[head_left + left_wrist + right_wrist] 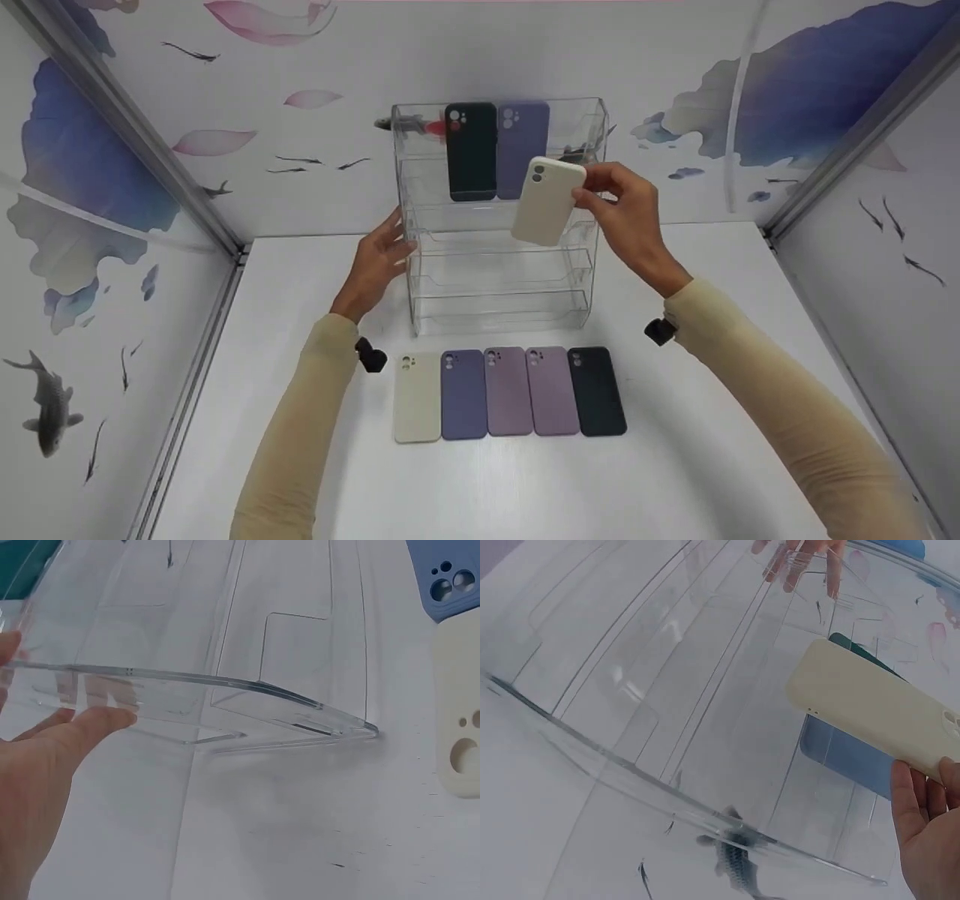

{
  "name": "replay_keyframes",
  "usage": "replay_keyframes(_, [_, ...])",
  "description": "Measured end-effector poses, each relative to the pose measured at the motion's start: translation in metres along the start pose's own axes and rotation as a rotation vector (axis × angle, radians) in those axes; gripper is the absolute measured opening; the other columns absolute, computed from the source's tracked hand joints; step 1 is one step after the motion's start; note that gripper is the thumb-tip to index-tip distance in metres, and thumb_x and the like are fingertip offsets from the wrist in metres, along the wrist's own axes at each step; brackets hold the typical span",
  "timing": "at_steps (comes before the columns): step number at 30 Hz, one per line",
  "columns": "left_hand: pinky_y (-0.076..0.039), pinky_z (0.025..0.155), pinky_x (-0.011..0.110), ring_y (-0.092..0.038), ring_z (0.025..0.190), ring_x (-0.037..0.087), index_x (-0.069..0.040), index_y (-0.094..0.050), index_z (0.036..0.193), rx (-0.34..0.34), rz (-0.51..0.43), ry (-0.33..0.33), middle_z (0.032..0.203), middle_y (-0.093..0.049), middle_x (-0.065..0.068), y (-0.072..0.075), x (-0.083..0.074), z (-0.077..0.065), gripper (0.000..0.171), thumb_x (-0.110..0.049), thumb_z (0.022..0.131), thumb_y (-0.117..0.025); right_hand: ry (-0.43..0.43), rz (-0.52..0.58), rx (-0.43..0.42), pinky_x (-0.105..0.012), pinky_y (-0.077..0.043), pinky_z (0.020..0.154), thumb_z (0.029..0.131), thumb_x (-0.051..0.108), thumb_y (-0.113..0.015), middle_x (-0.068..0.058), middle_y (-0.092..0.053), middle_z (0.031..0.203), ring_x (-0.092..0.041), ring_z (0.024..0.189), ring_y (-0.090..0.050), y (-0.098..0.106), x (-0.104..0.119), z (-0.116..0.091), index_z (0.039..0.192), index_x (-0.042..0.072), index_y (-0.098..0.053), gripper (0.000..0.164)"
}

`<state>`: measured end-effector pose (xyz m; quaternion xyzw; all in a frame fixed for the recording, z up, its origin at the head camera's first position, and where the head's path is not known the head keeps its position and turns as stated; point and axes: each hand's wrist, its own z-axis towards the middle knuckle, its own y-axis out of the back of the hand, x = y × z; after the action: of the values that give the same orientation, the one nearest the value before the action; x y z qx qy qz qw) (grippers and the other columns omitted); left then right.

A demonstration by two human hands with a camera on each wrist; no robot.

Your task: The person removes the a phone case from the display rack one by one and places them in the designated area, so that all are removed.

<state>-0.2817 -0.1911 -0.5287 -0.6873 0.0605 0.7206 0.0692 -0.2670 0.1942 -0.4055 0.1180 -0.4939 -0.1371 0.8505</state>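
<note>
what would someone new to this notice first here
Probably the cream phone case in the right hand, raised before the clear rack. Next come the row of five cases on the white table below, and the dark green case and purple case side by side up top.

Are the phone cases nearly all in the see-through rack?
Not yet. Two look done: a dark green case and a purple case stand in the clear rack. The right hand has a cream case. Five cases on the table seem left.
</note>
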Motion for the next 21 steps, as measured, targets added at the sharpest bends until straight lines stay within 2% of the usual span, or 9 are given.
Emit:
replay_keyframes(3, [-0.043, 0.123, 0.059, -0.044, 0.159, 0.031, -0.031, -0.030, 0.176, 0.007, -0.010, 0.021, 0.177, -0.037, 0.014, 0.004, 0.001, -0.002, 0.072, -0.026, 0.114, -0.066, -0.006, -0.002, -0.001, -0.024, -0.062, 0.092, 0.102, 0.001, -0.078, -0.010, -0.075, 0.118, -0.017, 0.106, -0.074, 0.010, -0.009, -0.008, 0.127, 0.000, -0.075, 0.025])
replay_keyframes(8, [-0.044, 0.123, 0.059, -0.045, 0.158, 0.030, -0.032, -0.027, 0.177, 0.003, 0.002, 0.064, 0.174, -0.041, 0.013, 0.004, 0.003, -0.003, 0.074, -0.030, 0.114, -0.066, -0.031, -0.013, 0.007, -0.020, -0.061, 0.092, 0.102, 0.001, -0.079, -0.013, -0.075, 0.118, -0.016, 0.106, -0.074, 0.025, -0.021, -0.025, 0.128, -0.002, -0.075, 0.026])
replay_keyframes(13, [-0.044, 0.122, 0.062, -0.047, 0.156, 0.031, -0.032, -0.027, 0.177, -0.001, 0.006, 0.063, 0.171, -0.044, 0.015, 0.004, 0.004, -0.003, 0.074, -0.028, 0.114, -0.066, -0.069, -0.024, 0.013, -0.019, -0.061, 0.091, 0.101, 0.001, -0.079, -0.015, -0.074, 0.119, -0.014, 0.105, -0.074, 0.038, -0.030, -0.041, 0.128, -0.004, -0.074, 0.028])
replay_keyframes(21, [-0.043, 0.121, 0.064, -0.045, 0.158, 0.034, -0.033, -0.024, 0.177, -0.018, 0.053, 0.051, 0.174, -0.040, 0.015, 0.001, 0.004, -0.004, 0.074, -0.029, 0.115, -0.063, -0.063, -0.015, 0.025, -0.022, -0.062, 0.090, 0.101, -0.001, -0.079, -0.016, -0.074, 0.117, -0.020, 0.105, -0.076, 0.055, -0.042, -0.059, 0.126, -0.005, -0.074, 0.026])
